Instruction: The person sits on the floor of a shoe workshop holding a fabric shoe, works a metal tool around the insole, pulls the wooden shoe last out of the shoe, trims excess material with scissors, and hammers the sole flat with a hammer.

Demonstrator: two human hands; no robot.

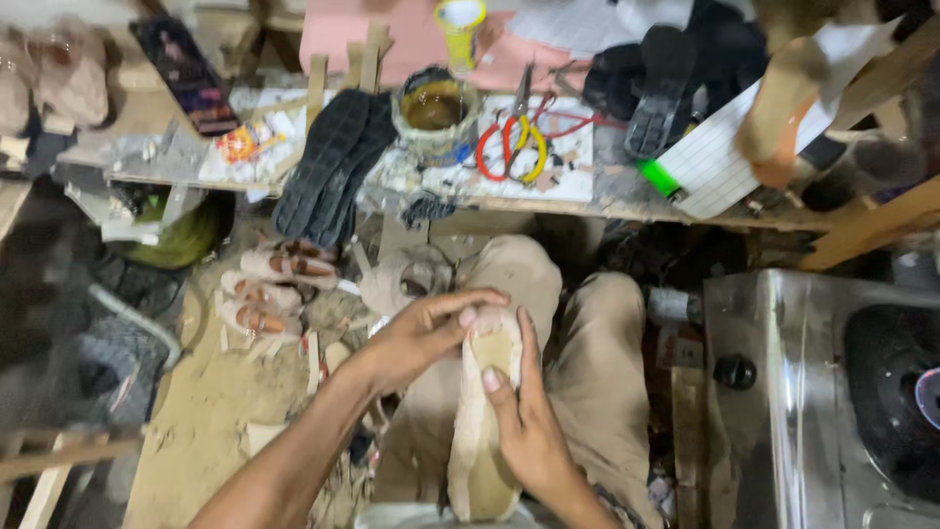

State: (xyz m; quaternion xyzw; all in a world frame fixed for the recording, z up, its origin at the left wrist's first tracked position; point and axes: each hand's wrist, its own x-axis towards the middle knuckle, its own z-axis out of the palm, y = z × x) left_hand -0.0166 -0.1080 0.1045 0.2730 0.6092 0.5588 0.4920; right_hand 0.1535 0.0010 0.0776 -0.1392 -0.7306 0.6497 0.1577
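The person sits with both knees in beige trousers (597, 362) under a low wooden table (607, 208) and holds a long, pale beige shoe sole (482, 431) over the lap, its length running from the body toward the table. The left hand (426, 333) comes from the lower left and lies across the far tip of the sole, its grip closed on that end with the fingers curled over the top. The right hand (529, 421) holds the sole from the right side, its grip clamped on the edge, with the thumb pressing on the upper face and the fingers stretched along the side. On the table, straight ahead, stands a round tin of yellowish glue (434, 106), and just beside it lie scissors with red and yellow handles (514, 142). Two dark ribbed rubber soles (333, 167) hang over the table edge to the left. On the floor at the left lie small pink sandals (269, 289). At the right stands a shiny metal box (783, 392).
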